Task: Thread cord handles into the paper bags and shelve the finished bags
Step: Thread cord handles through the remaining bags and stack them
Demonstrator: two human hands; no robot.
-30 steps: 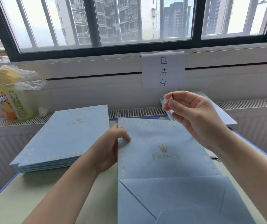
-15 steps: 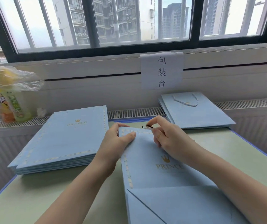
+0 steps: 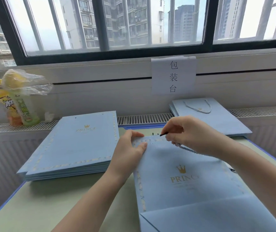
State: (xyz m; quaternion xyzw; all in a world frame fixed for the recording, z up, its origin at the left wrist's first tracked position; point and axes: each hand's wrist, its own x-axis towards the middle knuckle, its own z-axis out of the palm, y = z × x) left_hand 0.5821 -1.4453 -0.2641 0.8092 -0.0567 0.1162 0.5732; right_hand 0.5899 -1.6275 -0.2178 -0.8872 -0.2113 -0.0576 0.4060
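Lettering in gold, "PRINCE" under a small crown, marks the flat pale-blue paper bag [image 3: 184,178] lying on the green table [image 3: 53,203] in front of the person; finer print below the word is too small to read. The left hand [image 3: 130,153] pinches the bag's top left corner, thumb on the face and fingers over the edge. The right hand [image 3: 190,134] is curled at the bag's top edge, its fingertips pinching the dark tip of a cord [image 3: 186,149], whose twisted blue length shows below the palm on the bag's face. Whether the tip has entered a hole cannot be told, since the fingers cover that spot. The bag's lower end and folded base are cut off by the frame.

To the left lies a stack of unthreaded bags [image 3: 73,148] with the same "PRINCE" crown print and punched holes near the far edge. At the far right, a pile of finished bags [image 3: 217,118] rests partly on the radiator grille [image 3: 144,118], the top one showing a looped cord handle. A paper sign [image 3: 173,76] taped below the window reads "包装台". Two drink bottles [image 3: 18,108] under a crumpled plastic bag stand at the left; their labels are only partly legible.
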